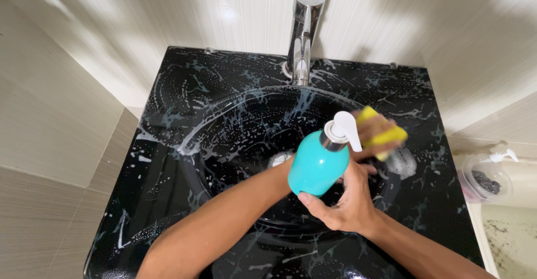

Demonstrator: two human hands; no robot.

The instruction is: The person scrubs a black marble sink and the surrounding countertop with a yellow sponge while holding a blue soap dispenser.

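My right hand (348,202) grips a turquoise pump bottle (316,166) from below and holds it tilted over the black marbled sink basin (224,139). The bottle's white pump head (344,131) points toward a yellow sponge (383,131). My left hand (373,145) holds that sponge just behind and to the right of the pump, with its fingers wrapped around it. My left forearm crosses the basin from the lower left and passes behind the bottle.
A chrome faucet (304,33) stands at the back of the sink. White suds streak the sink top and bowl, and the drain (279,159) shows at the bowl's middle. A clear plastic container (485,178) sits on a ledge at the right. Pale tiled walls surround the sink.
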